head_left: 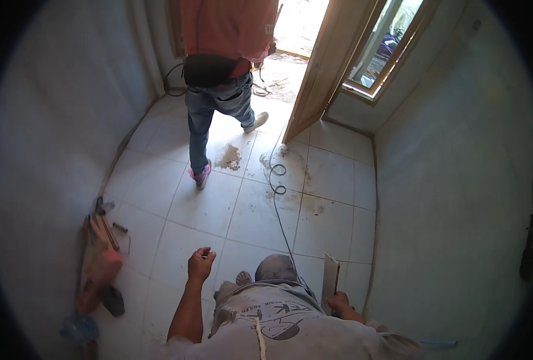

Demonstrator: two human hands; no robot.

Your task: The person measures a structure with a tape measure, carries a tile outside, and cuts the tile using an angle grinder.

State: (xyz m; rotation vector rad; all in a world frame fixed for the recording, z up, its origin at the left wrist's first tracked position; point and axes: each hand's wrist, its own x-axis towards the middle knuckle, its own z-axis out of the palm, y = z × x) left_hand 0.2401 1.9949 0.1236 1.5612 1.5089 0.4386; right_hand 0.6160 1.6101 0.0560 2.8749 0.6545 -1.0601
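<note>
My left hand (201, 261) hangs in the air above the tiled floor at my left side, its fingers loosely curved with nothing visible in them. My right hand (338, 302) grips a thin pale board (329, 276) held upright beside my right leg; its fingertips are partly hidden. A thin dark cord (283, 222) runs along the floor from near the doorway toward my body, with two loops in it.
A person (215, 84) in a red top and jeans walks toward the bright doorway, beside an open wooden door (305, 90). Along the left wall lie tools and wood pieces (104, 234), with a blue plastic item (79, 327). Dirt patches (229, 157) mark the tiles (200, 204).
</note>
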